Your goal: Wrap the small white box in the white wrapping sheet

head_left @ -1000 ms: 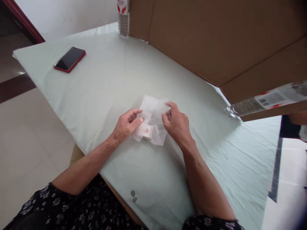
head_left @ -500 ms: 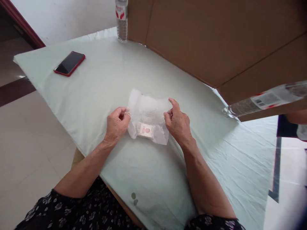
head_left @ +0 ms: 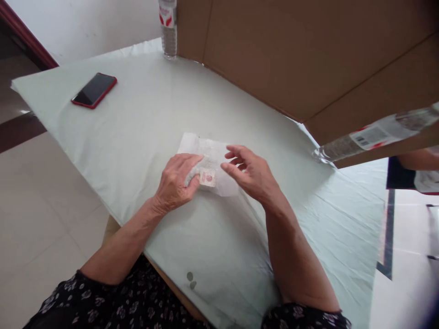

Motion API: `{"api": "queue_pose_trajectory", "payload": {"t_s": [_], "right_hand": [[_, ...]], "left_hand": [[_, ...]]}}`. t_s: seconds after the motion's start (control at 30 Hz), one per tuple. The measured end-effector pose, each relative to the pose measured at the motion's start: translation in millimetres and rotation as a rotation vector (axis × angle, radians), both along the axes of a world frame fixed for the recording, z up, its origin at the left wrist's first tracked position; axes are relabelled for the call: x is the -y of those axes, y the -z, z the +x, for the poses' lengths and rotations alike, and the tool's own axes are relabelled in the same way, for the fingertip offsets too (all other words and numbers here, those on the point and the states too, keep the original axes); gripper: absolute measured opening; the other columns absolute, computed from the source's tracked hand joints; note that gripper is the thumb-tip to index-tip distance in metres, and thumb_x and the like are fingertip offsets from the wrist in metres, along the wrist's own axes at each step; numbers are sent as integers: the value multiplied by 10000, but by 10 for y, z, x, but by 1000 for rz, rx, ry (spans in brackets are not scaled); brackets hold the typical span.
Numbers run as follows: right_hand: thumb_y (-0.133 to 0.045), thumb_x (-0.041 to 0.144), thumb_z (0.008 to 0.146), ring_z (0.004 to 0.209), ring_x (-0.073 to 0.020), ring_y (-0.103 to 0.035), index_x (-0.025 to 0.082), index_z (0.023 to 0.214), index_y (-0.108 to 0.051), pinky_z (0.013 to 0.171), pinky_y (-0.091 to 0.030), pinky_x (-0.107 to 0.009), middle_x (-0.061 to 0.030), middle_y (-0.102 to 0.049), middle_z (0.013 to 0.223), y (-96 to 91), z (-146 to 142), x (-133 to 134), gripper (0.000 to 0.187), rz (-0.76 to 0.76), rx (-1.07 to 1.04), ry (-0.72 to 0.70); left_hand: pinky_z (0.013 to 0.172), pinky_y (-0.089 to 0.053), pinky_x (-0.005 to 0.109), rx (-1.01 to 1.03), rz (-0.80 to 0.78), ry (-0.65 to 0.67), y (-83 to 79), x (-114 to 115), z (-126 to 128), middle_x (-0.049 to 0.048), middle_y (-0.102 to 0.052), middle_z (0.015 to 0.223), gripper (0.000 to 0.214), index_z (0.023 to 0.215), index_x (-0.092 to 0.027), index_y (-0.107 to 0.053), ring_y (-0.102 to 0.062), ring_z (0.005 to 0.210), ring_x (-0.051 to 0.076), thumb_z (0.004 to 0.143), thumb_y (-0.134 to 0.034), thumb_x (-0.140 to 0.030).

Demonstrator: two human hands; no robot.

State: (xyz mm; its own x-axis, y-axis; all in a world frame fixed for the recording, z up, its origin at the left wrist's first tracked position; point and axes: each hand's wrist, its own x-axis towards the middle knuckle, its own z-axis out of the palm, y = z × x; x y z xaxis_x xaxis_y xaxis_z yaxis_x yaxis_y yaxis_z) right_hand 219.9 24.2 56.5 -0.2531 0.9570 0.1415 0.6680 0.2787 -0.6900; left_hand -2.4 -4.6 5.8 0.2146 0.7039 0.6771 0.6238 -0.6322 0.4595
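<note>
A white, translucent padded pouch with a small red-and-white label lies flat on the pale cloth-covered table. My left hand rests on its left part, fingers curled over it and thumb beside the label. My right hand hovers over the pouch's right edge with its fingers spread apart and nothing in them.
A red-cased phone lies at the far left of the table. A large cardboard box leans over the back right. One water bottle stands at the back, another lies by the box. The table edge is near my lap.
The pouch was held up and stretched between both hands; now it lies flat on the table. My left hand presses on it and my right hand has let go and opened.
</note>
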Motion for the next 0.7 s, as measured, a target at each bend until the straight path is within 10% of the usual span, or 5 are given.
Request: {"api": "queue_pose_trajectory", "payload": {"t_s": [0.3,0.5,0.7], "right_hand": [[-594,251,888,808,-166,-642,207,1312,-604,786,-513,-336,-23,-727,904,101,2,163,426,-55,-37,-110],[-615,275,906,888,-163,-684,232,1268,-660,696,-526,-269,-23,-747,935,25,33,488,368,-273,-145,-477],[-626,343,919,803,-170,-698,220,1107,-723,715,-553,-298,-34,-776,943,197,101,690,244,-439,-73,-471]], "left_hand": [[932,-465,455,-131,-397,-138,-36,-81,-99,125,-756,1105,445,1256,-148,-665,-672,1009,282,987,-431,-416],[697,-478,307,80,-640,70,-244,92,-250,12,-671,651,506,986,-206,-738,-643,667,187,1026,-333,-506],[829,-473,392,-431,-591,-30,-124,284,-317,28,-683,668,201,992,-225,-733,-667,762,259,845,-667,-346]]}}
